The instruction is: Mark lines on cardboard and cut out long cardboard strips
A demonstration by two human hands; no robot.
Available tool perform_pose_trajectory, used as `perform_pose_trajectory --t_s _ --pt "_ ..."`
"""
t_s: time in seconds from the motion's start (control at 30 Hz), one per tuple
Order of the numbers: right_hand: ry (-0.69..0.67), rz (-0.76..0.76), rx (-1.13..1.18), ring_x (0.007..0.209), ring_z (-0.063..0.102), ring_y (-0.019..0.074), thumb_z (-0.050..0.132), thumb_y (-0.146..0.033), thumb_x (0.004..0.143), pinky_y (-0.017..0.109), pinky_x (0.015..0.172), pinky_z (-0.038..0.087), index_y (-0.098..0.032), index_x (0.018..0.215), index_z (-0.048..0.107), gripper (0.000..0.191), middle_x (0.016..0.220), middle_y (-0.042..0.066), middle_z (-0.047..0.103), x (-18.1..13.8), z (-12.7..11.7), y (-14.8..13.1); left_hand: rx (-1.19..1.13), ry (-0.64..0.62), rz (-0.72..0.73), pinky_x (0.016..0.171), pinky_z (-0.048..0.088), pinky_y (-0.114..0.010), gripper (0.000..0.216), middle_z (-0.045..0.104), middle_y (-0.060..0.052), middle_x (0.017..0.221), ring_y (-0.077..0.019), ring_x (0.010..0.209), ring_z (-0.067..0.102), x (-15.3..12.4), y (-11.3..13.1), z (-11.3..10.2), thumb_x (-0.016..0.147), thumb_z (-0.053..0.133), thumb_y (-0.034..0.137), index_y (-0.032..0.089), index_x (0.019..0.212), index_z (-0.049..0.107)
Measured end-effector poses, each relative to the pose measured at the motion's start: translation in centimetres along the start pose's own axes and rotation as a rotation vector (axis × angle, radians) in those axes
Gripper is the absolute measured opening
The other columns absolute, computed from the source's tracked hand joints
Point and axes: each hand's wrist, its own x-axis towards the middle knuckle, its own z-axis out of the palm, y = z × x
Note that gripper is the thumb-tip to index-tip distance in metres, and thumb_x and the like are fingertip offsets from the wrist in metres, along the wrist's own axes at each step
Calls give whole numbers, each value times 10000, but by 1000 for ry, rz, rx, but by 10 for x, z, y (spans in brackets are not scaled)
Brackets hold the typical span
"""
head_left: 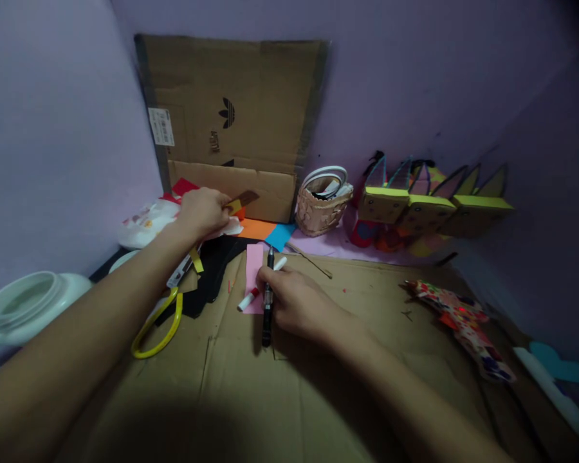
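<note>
I see a lilac left wall (53, 128) meeting the back wall (415, 83) in a corner at eleven o'clock. A flattened cardboard box (231, 83) leans upright against the back wall at twelve. A creased cardboard sheet (367, 321) covers the surface below. The light is dim, darkest from three to six o'clock.
</note>
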Motion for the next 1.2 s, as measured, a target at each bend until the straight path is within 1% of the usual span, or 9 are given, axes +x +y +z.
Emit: perform_pose_trajectory --t_s 0.17,0.23,0.33,0.4,0.5,0.63,0.8,1.0,1.2 --pt "-4 -4 -35 694 502 180 528 -101 745 272 578 279 -206 904 567 195 742 43 582 -4 -4 1 28 -184 129 815 449 -373 393 698 -85 1009 -288 959 628 -6 13 13 785 532 434 237 1098 663" --pt "7 -15 -43 717 508 185 543 -122 761 273 587 284 -207 907 565 170 742 38 590 -2 -4 1 33 -277 204 825 457 -378 482 668 -111 1107 -299 998 611 -11 16 19 725 606 415 216 1163 618" --pt "67 -108 -21 848 530 191 567 -184 813 264 666 340 -208 916 556 106 850 44 623 6 -1 0 42 -362 280 876 454 -421 666 535 -157 1312 -326 1142 529 -17 23 25 684 676 364 187 1300 497" --pt "64 -209 -37 924 533 193 583 -270 852 266 737 372 -203 949 555 121 934 58 631 14 4 -1 34 -385 307 856 467 -435 658 523 -151 1304 -308 1132 527 -17 26 27 701 686 371 180 1297 483" --pt "-22 -306 -115 923 547 215 597 -397 866 300 788 391 -195 1008 562 250 903 67 647 23 15 -1 -6 -382 315 771 480 -371 492 630 -101 1099 -252 965 597 -12 26 24 685 686 343 178 1138 588" --pt "-49 -320 -142 880 568 221 596 -374 873 326 832 392 -179 1025 572 248 876 84 670 24 23 3 -105 -377 293 640 443 -275 364 696 -19 836 -223 793 641 -2 13 14 591 611 236 207 946 681" --pt "-55 -285 -132 841 585 214 601 -356 871 300 764 394 -193 1012 581 216 877 82 678 16 17 10 -230 -394 235 775 484 -238 612 720 -2 1029 -210 941 651 3 2 0 557 572 202 179 1165 641" --pt "-23 -283 -123 828 591 211 585 -337 868 284 713 379 -199 993 572 186 873 81 683 9 15 18 -250 -339 158 849 499 -263 628 713 -42 1094 -204 997 649 4 4 -9 614 518 186 148 1234 608" --pt "2 -293 -97 824 593 196 555 -292 871 280 710 376 -206 998 569 154 876 71 693 9 19 22 -81 -298 151 757 504 -311 596 727 -26 1003 -232 926 649 3 13 -17 598 540 218 215 1185 648"
